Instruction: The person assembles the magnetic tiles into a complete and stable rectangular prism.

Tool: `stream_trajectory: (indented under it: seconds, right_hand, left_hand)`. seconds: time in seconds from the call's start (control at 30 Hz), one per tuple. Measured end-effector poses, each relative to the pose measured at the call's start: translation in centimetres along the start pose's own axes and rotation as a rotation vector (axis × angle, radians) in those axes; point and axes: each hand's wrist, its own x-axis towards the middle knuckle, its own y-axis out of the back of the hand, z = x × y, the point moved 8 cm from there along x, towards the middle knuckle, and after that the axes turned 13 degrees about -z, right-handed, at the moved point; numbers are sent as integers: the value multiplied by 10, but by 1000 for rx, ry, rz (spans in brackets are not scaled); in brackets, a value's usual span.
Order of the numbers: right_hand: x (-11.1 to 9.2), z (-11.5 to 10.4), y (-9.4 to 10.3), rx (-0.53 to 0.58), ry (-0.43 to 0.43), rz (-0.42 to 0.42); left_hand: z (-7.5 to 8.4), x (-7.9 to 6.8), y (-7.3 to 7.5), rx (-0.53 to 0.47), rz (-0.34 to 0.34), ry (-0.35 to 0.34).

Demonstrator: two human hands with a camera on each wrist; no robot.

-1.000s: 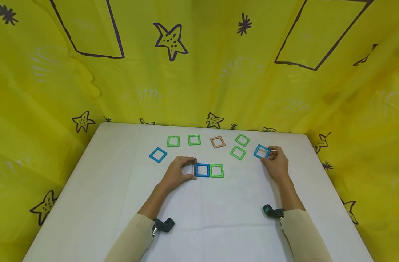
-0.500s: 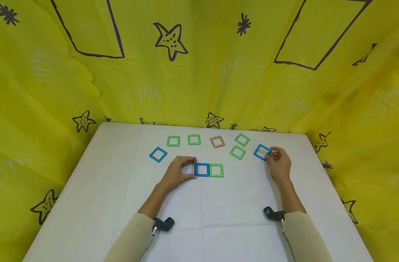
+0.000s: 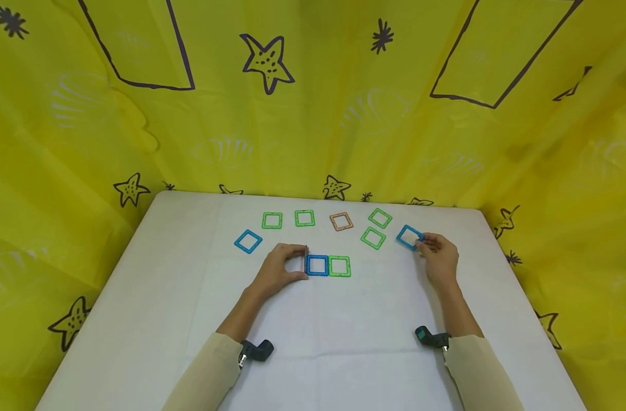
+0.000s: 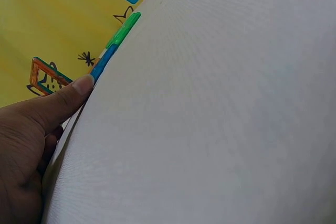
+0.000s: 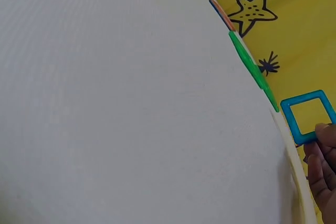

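Observation:
In the head view my left hand [image 3: 279,269] spans an upright orange magnetic tile [image 4: 35,74], seen edge-on from above, gripping it between thumb and fingers. That tile stands at the left side of a flat blue square tile [image 3: 318,265]. Joined to the blue one's right side lies a green square tile [image 3: 340,266]. Over at the right, my right hand [image 3: 439,257] pinches another blue square tile [image 3: 410,237] by its near right corner. The right wrist view shows this open-framed blue tile [image 5: 310,114] raised above the table surface, thumb on its lower edge.
Loose square tiles lie along the back of the white table [image 3: 313,365]: a blue one [image 3: 248,241], an orange one [image 3: 341,221] and several green ones, including a green tile [image 3: 373,238] left of my right hand. A yellow patterned curtain [image 3: 313,125] hangs behind.
My right hand has shifted slightly right, its thumb sliding from the blue tile's lower corner toward the right corner; the tile has turned a little. My left hand stays in place.

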Motion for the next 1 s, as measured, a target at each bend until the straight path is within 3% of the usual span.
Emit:
stream_trajectory:
  seconds: [0.27,0.63,1.0]
  right_hand:
    - [-6,-18,-11,15,118,-31]
    - [-17,-29,-33,24,163,-133]
    - [-28,-37,-76,-37,201,-278]
  left_hand:
    - [-2,0,0,-3,-5,-5]
    - [-2,1,0,-11,-4,-11]
    - [-2,-1,0,-10,-3,-17]
